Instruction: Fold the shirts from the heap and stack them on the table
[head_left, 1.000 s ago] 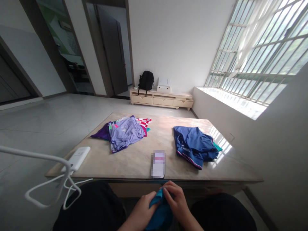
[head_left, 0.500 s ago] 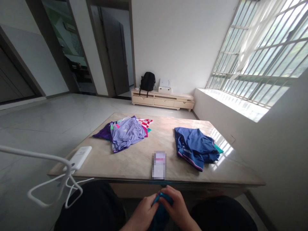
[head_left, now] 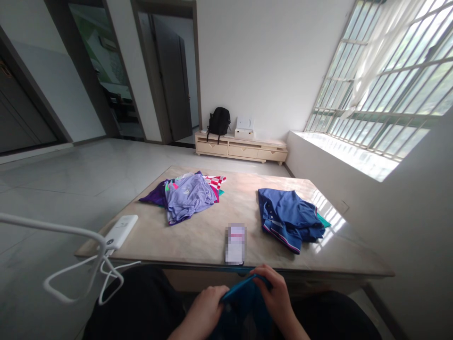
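Note:
Between my knees, below the table's near edge, a dark teal-blue piece of cloth [head_left: 244,311] hangs from both hands. My left hand [head_left: 208,307] pinches one end of its upper edge, and my right hand [head_left: 272,288] grips the other end, slightly higher. The edge between them runs taut and slanted. Its lower part is in shadow, so I cannot tell what kind of garment it is. Just beyond my hands, a phone with a blurred screen [head_left: 235,243] lies on the table [head_left: 198,241].
A loose heap of purple and patterned clothes [head_left: 189,193] lies at the table's left; a pile with a navy polo shirt [head_left: 290,215] lies right. A white power bank [head_left: 122,232] with a white cable [head_left: 63,226] sits near the left edge. Beyond stands a low cabinet [head_left: 240,150] bearing a black backpack [head_left: 219,122].
My hands have moved apart, the right one to the right and a little up, stretching the cloth's edge between them. The view has shifted slightly.

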Motion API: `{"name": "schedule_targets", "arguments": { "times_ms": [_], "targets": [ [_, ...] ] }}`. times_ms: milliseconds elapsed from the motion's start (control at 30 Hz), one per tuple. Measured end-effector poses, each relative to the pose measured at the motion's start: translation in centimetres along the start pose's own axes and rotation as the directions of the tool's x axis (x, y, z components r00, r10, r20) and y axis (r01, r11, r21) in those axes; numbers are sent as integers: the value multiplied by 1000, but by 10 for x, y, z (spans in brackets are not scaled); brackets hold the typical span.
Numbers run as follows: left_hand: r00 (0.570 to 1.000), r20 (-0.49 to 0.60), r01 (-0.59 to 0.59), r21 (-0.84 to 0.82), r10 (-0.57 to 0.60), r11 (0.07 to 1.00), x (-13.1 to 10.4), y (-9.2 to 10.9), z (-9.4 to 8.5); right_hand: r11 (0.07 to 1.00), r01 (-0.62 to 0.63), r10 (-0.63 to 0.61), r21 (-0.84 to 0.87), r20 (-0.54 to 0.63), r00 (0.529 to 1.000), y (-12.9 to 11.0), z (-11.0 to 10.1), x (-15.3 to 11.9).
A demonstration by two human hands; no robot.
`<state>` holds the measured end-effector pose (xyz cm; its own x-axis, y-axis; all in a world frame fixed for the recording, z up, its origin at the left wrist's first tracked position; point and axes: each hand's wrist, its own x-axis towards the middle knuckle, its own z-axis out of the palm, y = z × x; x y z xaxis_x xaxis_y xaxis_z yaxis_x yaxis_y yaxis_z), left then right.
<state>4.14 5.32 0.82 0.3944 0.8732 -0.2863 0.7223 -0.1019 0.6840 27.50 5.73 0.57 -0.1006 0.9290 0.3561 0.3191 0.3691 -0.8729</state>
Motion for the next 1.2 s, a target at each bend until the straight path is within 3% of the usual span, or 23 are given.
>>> {"name": "schedule_targets", "arguments": {
  "times_ms": [200,433,667,933,1200],
  "targets": [
    [998,-23,53,130,-50,990,0,-6,-8,997,-73,73,7,3,997,6,-6,5],
    [998,-63,40,218,-27,975,3,-11,-9,984,-175,174,-41,-26,984,10,-14,9],
    [991,-132,0,157,21,988,6,-12,-11,980,-197,197,-38,-11,980,20,-23,13],
    [980,-149,-132,29,135,991,7,-10,-25,964,-246,250,-104,28,968,31,-35,12],
    [988,-157,36,152,-12,988,11,-30,-33,952,-263,277,-155,77,958,38,-37,13]
  ]
}}
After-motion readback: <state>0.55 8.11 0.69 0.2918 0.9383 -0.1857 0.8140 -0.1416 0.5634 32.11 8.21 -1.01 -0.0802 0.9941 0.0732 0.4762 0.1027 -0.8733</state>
